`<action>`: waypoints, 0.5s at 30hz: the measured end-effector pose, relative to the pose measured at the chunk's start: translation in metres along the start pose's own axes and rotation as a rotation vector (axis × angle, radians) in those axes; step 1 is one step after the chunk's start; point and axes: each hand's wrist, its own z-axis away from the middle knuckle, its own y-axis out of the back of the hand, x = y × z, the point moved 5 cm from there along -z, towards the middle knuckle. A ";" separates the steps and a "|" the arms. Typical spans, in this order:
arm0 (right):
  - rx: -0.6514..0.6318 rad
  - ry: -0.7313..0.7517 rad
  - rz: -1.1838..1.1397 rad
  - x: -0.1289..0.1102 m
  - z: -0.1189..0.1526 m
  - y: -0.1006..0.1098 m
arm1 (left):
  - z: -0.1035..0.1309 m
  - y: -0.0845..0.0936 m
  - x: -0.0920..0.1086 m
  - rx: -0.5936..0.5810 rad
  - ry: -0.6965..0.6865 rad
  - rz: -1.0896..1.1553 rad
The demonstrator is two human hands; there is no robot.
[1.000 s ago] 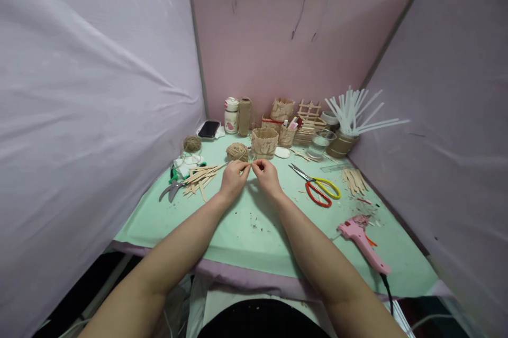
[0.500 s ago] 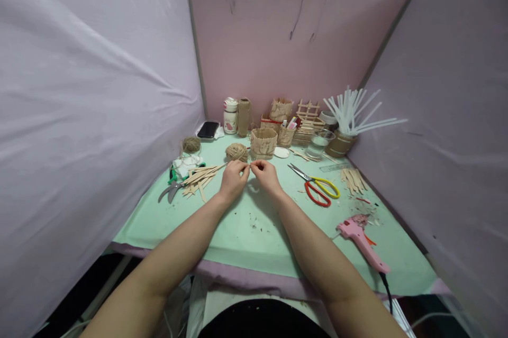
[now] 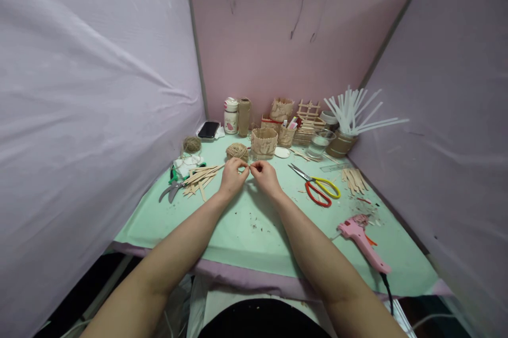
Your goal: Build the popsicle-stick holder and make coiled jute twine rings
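Left hand (image 3: 234,175): Hung right over the middle of the bench (image 3: 222,243), bent at thumb and forefinger into a closed pinch, leaving only a small round gap behind the tips. Could not tell of anything held in there, too tiny to make out!
Right hand (image 3: 265,175): Faced the left one, almost tip to tip, bunched inward and pinched narrow as well. Again, could not tell of any hold.
Ball of twine (image 3: 237,152): Sat just beyond the left hand, towards the far edge; could not tell whether touching.
Basket (image 3: 264,143): Stood just past the right hand, beside the twine, open at the top.
Sticks (image 3: 200,179): Lay in a loose heap between the left hand and the left edge.
Pruners (image 3: 171,191): Rested by that left edge, parted at the blades.
Scissors (image 3: 315,184): Lay out to the right, pointed towards the far edge, showing red and yellow handles.
Glue gun (image 3: 364,243): Took the near right corner, pink, on its side, trailing a cord over the near edge.
Phone (image 3: 209,129): Lay near the far left corner.
Bottle (image 3: 230,117): Stood upright along the far edge.
Brown pot (image 3: 342,144): Held the far right corner, bristling with white rods (image 3: 351,113).
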 end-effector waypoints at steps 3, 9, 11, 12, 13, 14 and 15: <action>-0.013 -0.041 -0.047 0.002 0.000 -0.001 | 0.000 -0.001 -0.003 0.006 0.082 0.081; -0.049 -0.090 -0.141 0.005 -0.001 -0.003 | 0.001 -0.008 -0.017 -0.021 0.276 0.272; -0.060 -0.099 -0.163 0.006 -0.002 -0.004 | 0.002 -0.013 -0.024 -0.044 0.365 0.365; -0.064 -0.097 -0.168 0.006 -0.002 -0.004 | 0.003 -0.016 -0.027 -0.060 0.404 0.411; -0.066 -0.093 -0.169 0.006 -0.002 -0.004 | 0.003 -0.018 -0.029 -0.077 0.434 0.452; -0.067 -0.088 -0.168 0.006 -0.002 -0.003 | 0.004 -0.020 -0.031 -0.089 0.455 0.481; -0.068 -0.083 -0.165 0.006 -0.002 -0.003 | 0.004 -0.021 -0.031 -0.097 0.468 0.497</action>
